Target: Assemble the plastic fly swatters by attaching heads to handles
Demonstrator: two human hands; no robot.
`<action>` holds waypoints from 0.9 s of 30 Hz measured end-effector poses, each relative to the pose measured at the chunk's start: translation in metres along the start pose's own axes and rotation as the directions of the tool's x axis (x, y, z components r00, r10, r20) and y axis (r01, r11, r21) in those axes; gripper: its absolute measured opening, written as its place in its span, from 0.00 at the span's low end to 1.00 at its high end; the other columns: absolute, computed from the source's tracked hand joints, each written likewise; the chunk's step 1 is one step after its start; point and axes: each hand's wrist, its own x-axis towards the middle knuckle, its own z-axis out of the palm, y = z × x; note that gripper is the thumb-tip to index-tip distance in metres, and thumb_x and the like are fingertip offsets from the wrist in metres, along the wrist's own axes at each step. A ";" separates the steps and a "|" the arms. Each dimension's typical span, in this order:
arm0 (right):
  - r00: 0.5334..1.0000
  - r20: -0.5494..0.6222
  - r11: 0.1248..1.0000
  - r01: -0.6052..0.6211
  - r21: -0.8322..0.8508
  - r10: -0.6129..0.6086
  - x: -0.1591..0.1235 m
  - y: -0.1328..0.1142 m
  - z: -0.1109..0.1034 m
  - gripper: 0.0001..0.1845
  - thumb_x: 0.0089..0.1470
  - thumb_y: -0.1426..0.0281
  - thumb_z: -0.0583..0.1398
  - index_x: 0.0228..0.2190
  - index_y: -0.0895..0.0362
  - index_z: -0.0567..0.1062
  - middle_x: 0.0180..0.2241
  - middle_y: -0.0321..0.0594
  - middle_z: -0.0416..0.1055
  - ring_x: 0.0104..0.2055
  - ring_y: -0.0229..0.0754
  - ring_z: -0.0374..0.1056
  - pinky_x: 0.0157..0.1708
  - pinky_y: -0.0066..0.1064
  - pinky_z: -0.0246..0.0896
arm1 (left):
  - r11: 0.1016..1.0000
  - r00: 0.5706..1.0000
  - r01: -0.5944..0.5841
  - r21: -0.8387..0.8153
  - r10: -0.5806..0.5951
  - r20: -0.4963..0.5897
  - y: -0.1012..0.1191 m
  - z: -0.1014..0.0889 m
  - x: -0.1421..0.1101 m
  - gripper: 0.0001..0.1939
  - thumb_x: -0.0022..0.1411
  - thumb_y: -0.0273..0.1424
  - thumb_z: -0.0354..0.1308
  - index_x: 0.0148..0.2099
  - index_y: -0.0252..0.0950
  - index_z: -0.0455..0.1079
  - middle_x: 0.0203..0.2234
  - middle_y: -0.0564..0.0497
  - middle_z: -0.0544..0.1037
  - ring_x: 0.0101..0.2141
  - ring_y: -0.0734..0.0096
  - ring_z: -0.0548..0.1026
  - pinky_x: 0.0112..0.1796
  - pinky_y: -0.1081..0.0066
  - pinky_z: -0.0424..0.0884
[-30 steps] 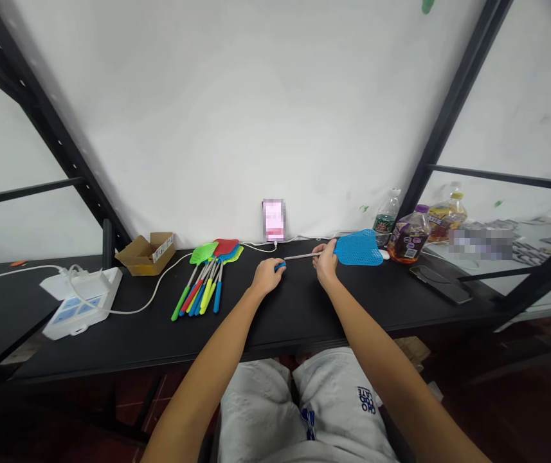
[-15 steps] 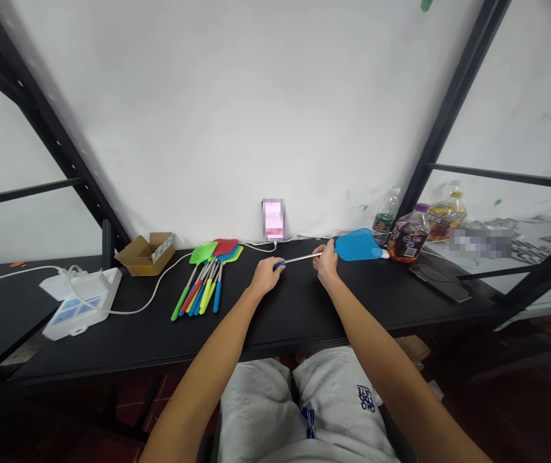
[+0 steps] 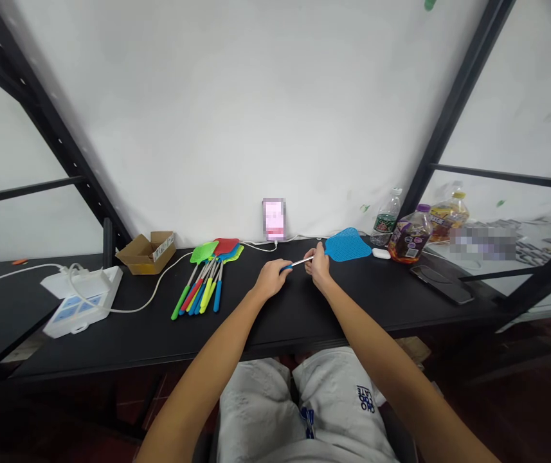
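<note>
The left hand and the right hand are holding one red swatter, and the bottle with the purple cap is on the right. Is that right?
Not quite: the head view shows that the left hand and right hand hold a blue swatter, not a red one.

Between the left hand (image 3: 270, 279) and the right hand (image 3: 320, 265), the shaft (image 3: 303, 261) looks like smooth, shiny metal; the handle (image 3: 286, 267) in the left grip looks like smooth blue plastic, and the perforated head (image 3: 348, 245) beyond the right grip like matt plastic. Left of the grip, the bundled swatters (image 3: 207, 296) have plastic handles and metallic shafts, the box (image 3: 147, 262) is matt cardboard and the power strip (image 3: 82, 307) smooth white plastic. Right of it, the bottles (image 3: 409, 236) are glossy clear plastic. Beneath, the tabletop (image 3: 285, 321) looks matt black, and nearer the wearer the shorts (image 3: 251, 405) are soft, creased cloth
</note>
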 end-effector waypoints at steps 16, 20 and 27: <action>0.963 0.270 1.000 -0.005 0.003 0.004 -0.011 -0.001 0.009 0.27 0.54 0.45 0.54 0.21 0.56 0.64 0.10 0.28 0.51 0.11 0.29 0.44 0.11 0.22 0.34 | 0.996 0.999 0.051 0.073 -0.051 0.009 0.031 -0.010 0.000 0.13 0.67 0.32 0.47 0.42 0.38 0.73 0.35 0.47 0.78 0.37 0.67 0.74 0.38 0.72 0.66; 0.942 0.322 0.995 0.101 -0.008 -0.093 -0.013 -0.004 0.007 0.25 0.50 0.46 0.59 0.25 0.56 0.66 0.13 0.27 0.54 0.12 0.28 0.46 0.11 0.21 0.35 | 0.987 0.978 0.137 0.083 -0.122 -0.170 0.035 -0.027 -0.003 0.14 0.68 0.35 0.45 0.44 0.38 0.71 0.35 0.48 0.78 0.35 0.68 0.74 0.37 0.72 0.65; 0.922 0.367 0.962 0.203 -0.182 -0.125 -0.015 0.007 0.009 0.26 0.51 0.46 0.58 0.22 0.57 0.68 0.12 0.29 0.55 0.14 0.30 0.49 0.13 0.23 0.42 | 0.895 0.866 0.423 0.139 -0.354 -0.353 0.009 -0.106 -0.036 0.17 0.66 0.42 0.46 0.38 0.36 0.71 0.25 0.50 0.76 0.29 0.69 0.73 0.34 0.72 0.64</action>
